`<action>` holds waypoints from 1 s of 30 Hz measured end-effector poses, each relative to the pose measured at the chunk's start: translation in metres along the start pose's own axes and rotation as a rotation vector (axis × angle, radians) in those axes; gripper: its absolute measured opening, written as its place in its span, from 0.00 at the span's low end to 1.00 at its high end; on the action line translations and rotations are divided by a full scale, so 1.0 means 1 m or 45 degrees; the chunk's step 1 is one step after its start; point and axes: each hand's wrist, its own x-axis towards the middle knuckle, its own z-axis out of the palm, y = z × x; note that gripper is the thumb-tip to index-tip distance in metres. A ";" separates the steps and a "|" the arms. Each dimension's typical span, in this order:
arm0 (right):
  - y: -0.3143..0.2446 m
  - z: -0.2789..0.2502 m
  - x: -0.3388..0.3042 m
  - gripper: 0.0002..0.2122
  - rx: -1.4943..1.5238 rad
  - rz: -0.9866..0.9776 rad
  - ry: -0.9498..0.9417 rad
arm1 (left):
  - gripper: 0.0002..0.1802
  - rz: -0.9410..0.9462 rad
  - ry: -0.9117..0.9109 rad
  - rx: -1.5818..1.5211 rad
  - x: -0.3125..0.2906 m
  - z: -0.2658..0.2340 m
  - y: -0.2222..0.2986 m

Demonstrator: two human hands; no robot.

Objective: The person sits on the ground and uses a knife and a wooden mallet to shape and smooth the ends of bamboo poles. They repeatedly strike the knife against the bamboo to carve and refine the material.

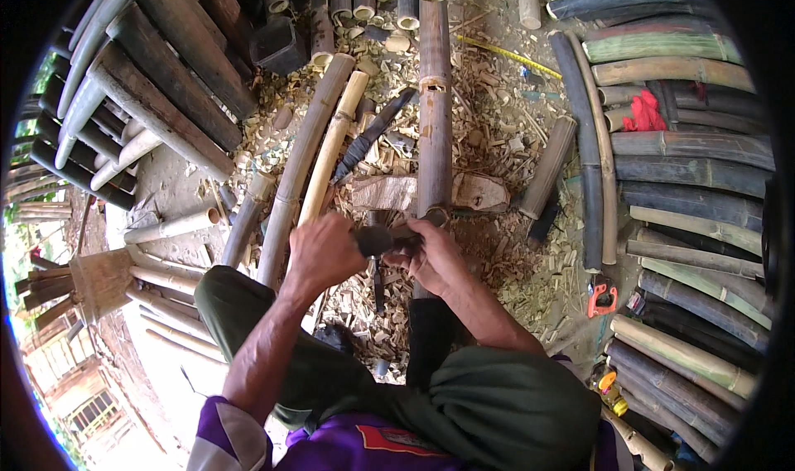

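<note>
A long brown bamboo pole [435, 140] with a small cut hole lies straight ahead, its near end resting across a pale wooden block [385, 193]. My left hand [325, 252] is closed round a dark tool handle [373, 241] with a rounded end, left of the pole's near end. At that end, my right hand [435, 258] has its fingers curled on a dark narrow piece [404, 236], whose kind I cannot make out. Just below, between the hands, a thin dark metal tool [378, 285] points toward me; its upper part is partly hidden.
Wood chips [505, 156] cover the ground. Bamboo lengths [696, 173] are stacked on the right, with more leaning at the left [157, 98]. Nearby lie a wrapped dark tool [364, 144], a yellow tape measure [509, 55], an orange-handled tool [602, 297] and a black container [286, 46].
</note>
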 end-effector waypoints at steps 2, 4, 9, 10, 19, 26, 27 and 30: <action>-0.003 -0.002 -0.003 0.13 0.259 -0.019 -0.108 | 0.12 0.163 0.143 0.285 0.016 -0.014 0.025; -0.003 -0.013 -0.004 0.13 0.472 -0.031 -0.129 | 0.05 0.330 0.106 0.540 0.018 -0.027 0.066; 0.001 -0.005 0.004 0.13 0.547 -0.057 0.047 | 0.03 0.555 0.144 0.709 0.007 -0.033 0.086; 0.008 -0.009 0.007 0.14 0.530 -0.076 -0.040 | 0.04 0.529 0.193 0.621 0.004 -0.025 0.072; 0.015 -0.020 -0.055 0.07 -0.173 -0.249 0.257 | 0.28 0.084 0.218 -0.400 0.015 0.048 -0.055; -0.018 -0.134 -0.073 0.21 -2.100 -1.107 1.065 | 0.27 -0.367 0.526 -0.041 0.065 0.134 -0.135; -0.013 -0.146 -0.078 0.23 -2.160 -0.973 1.095 | 0.26 -0.371 0.593 0.015 0.067 0.145 -0.137; -0.010 -0.172 -0.093 0.29 -2.302 -0.720 1.183 | 0.27 -0.331 0.584 -0.011 0.076 0.146 -0.139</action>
